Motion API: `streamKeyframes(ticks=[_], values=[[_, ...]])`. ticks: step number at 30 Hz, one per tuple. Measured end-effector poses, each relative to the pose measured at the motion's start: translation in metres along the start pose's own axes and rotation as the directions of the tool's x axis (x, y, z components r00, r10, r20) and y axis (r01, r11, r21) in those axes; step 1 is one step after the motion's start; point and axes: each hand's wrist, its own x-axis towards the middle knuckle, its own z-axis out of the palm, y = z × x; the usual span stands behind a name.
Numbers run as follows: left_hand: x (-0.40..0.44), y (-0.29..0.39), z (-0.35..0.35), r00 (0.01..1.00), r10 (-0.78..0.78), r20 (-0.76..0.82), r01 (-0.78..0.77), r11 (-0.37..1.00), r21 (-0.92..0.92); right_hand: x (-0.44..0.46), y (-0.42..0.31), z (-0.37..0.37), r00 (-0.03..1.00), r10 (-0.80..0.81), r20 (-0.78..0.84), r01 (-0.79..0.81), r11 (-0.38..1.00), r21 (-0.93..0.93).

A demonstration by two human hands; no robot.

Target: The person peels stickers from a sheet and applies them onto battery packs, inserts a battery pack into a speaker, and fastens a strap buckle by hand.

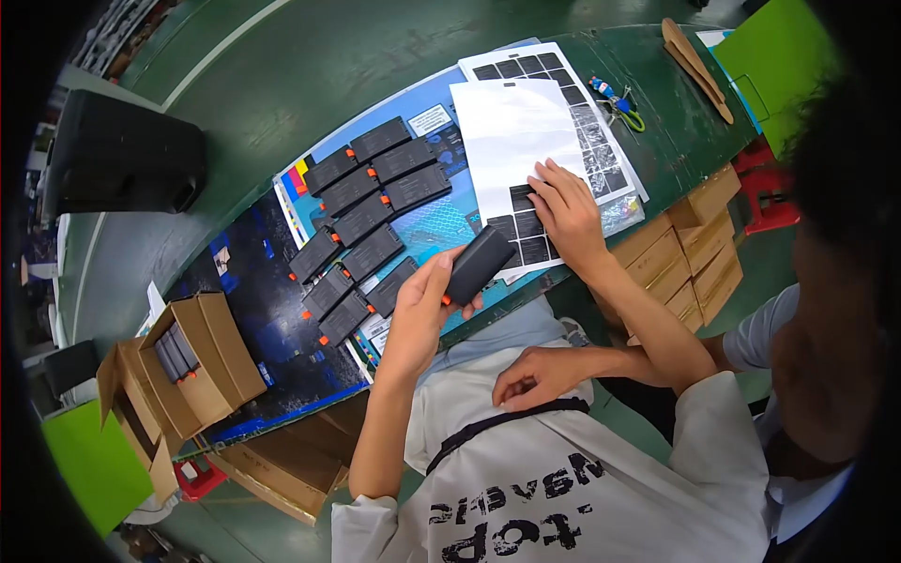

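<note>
"While the left hand (424,302) has its fingers wrapped round the black block (480,266) near the table's (662,141) near edge, what's the risk?"

"A slack grip could let it fall off the table."

"And the right hand (569,208)?"

"Its fingers lie slightly spread on the label sheet (511,136); whether they pinch anything, I can't tell. Pressing and dragging there might crease a label."

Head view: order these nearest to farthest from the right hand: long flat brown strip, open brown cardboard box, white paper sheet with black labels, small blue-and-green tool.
1. White paper sheet with black labels: under the right hand.
2. Small blue-and-green tool: beyond it, slightly right.
3. Long flat brown strip: farther right.
4. Open brown cardboard box: far left.
</note>
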Motion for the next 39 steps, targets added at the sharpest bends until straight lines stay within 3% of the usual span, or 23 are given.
streamKeyframes(ticks=[3, 5, 6, 8, 15, 23, 25, 26, 27, 29, 34, 35, 37, 38, 39], values=[[-0.001, -0.001, -0.003, 1.000, 0.024, -0.001, -0.024, 0.999, 0.027, 0.000, 0.000, 0.001, 1.000, 0.007, -0.012, -0.007, 1.000, -0.020], [0.000, -0.008, -0.005, 0.969, 0.248, -0.018, -0.227, 0.913, 0.339, 0.003, 0.000, 0.000, 1.000, -0.004, -0.013, 0.004, 1.000, -0.030], [-0.001, -0.008, -0.008, 0.947, 0.321, 0.013, -0.281, 0.812, 0.512, 0.002, -0.002, -0.001, 1.000, -0.009, -0.010, 0.009, 0.999, -0.036], [-0.004, 0.003, -0.006, 0.884, 0.443, 0.150, -0.367, 0.458, 0.809, 0.003, -0.005, -0.001, 1.000, 0.002, 0.002, -0.002, 0.999, -0.033], [0.009, -0.009, -0.020, 0.920, 0.376, 0.109, -0.309, 0.528, 0.791, 0.000, -0.003, 0.001, 1.000, 0.020, -0.017, -0.021, 1.000, -0.014], [0.015, -0.018, -0.008, 0.888, 0.450, 0.090, -0.350, 0.537, 0.768, 0.007, -0.009, -0.007, 0.999, -0.029, -0.037, 0.030, 0.999, 0.020], [0.017, -0.018, -0.009, 0.854, 0.488, 0.180, -0.405, 0.405, 0.820, 0.005, -0.008, -0.007, 1.000, -0.013, -0.024, 0.014, 1.000, 0.018], [0.019, -0.018, -0.009, 0.857, 0.486, 0.171, -0.395, 0.409, 0.822, 0.003, -0.008, -0.006, 1.000, 0.006, -0.009, -0.006, 1.000, 0.018], [0.023, -0.016, -0.010, 0.828, 0.508, 0.239, -0.448, 0.341, 0.826, 0.002, -0.005, -0.002, 0.999, 0.034, -0.012, -0.032, 0.993, 0.116], [0.030, -0.014, -0.017, 0.764, 0.546, 0.345, -0.509, 0.181, 0.841, 0.002, -0.003, -0.001, 0.999, 0.036, 0.003, -0.036, 0.994, 0.107], [0.024, -0.009, -0.039, 0.674, 0.598, 0.434, -0.620, 0.137, 0.773, 0.008, 0.002, -0.004, 0.982, 0.104, 0.155, -0.127, 0.981, 0.145], [0.014, -0.002, -0.042, 0.688, 0.598, 0.411, -0.597, 0.144, 0.789, 0.010, 0.000, -0.009, 0.968, 0.141, 0.210, -0.180, 0.967, 0.183], [-0.007, 0.014, -0.047, 0.735, 0.581, 0.350, -0.594, 0.303, 0.745, 0.018, -0.003, -0.014, 0.952, 0.122, 0.280, -0.184, 0.961, 0.206], [-0.022, 0.024, -0.051, 0.712, 0.611, 0.346, -0.598, 0.268, 0.756, 0.018, -0.001, -0.015, 0.951, 0.104, 0.289, -0.170, 0.962, 0.212], [-0.040, 0.031, -0.054, 0.787, 0.566, 0.245, -0.526, 0.408, 0.746, 0.020, -0.001, -0.017, 0.948, 0.096, 0.304, -0.165, 0.963, 0.211]])
